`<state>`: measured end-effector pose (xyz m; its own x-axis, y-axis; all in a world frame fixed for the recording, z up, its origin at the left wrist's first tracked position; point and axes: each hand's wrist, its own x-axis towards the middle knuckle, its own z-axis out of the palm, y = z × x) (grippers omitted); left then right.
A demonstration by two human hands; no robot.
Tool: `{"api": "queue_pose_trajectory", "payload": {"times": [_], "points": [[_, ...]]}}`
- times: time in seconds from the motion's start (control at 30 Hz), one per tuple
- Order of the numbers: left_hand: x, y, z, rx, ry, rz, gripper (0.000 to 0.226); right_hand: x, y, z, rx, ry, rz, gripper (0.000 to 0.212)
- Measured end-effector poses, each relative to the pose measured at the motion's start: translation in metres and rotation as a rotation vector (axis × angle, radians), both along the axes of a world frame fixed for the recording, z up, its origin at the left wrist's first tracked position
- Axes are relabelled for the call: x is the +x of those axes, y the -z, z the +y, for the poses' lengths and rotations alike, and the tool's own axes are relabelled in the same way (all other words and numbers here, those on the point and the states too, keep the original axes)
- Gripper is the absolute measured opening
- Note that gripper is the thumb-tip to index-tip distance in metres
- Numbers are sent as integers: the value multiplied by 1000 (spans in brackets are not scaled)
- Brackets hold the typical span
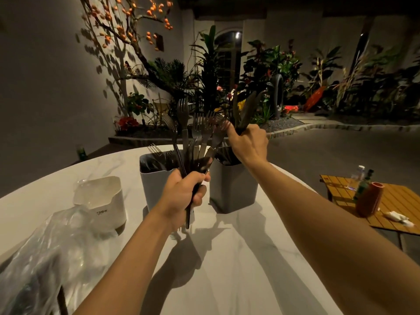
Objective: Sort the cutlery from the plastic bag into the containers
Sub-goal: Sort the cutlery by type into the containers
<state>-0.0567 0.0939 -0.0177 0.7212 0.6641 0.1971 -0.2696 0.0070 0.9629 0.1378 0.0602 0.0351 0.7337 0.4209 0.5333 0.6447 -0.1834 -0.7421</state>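
Note:
My left hand (184, 196) grips a bunch of dark cutlery (200, 133), mostly forks, fanned upward in front of the containers. Raised above the dark grey container (234, 189), my right hand (247, 144) holds a few dark knives (246, 110) by their handles, blades pointing up. The light grey container (154, 183) behind my left hand has several forks standing in it. A white container (102, 198) stands to the left. The crumpled clear plastic bag (52, 253) lies at the near left of the white marble table (227, 269).
A low wooden side table (391, 205) to the right carries an orange vase (369, 201), bottles and crumpled tissue. Plants and a tree with orange fruit line the wall beyond the table's far edge.

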Motion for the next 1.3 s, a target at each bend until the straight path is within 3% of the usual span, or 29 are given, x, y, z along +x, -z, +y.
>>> {"api": "queue_pose_trajectory", "payload": {"times": [0.47,0.5,0.6,0.67,0.83,0.93,1.07,1.13,1.2,1.3], "points": [[-2,19,-2,77,-83,100,18,11,5,0,-129,-82,121,31],[-4,20,-2,77,-91,109,18,8,4,-1,-141,-77,114,37],[-11,22,2,37,-101,101,17,3,4,-6,-185,69,66,82],[-16,22,2,4,-103,72,16,-6,2,-13,-74,112,60,89],[-34,16,-7,-45,-109,16,15,-39,9,-28,122,124,22,59],[-47,12,-13,-73,-83,14,18,-69,17,-41,203,-43,215,39],[-65,12,-24,-37,6,28,14,-122,34,-64,25,-541,701,61],[-71,16,-32,3,45,92,14,-142,43,-70,-44,-705,764,53],[-76,19,-36,-33,82,97,15,-153,49,-71,32,-765,820,35],[-84,20,-37,-151,143,0,22,-163,52,-68,146,-819,885,31]]}}
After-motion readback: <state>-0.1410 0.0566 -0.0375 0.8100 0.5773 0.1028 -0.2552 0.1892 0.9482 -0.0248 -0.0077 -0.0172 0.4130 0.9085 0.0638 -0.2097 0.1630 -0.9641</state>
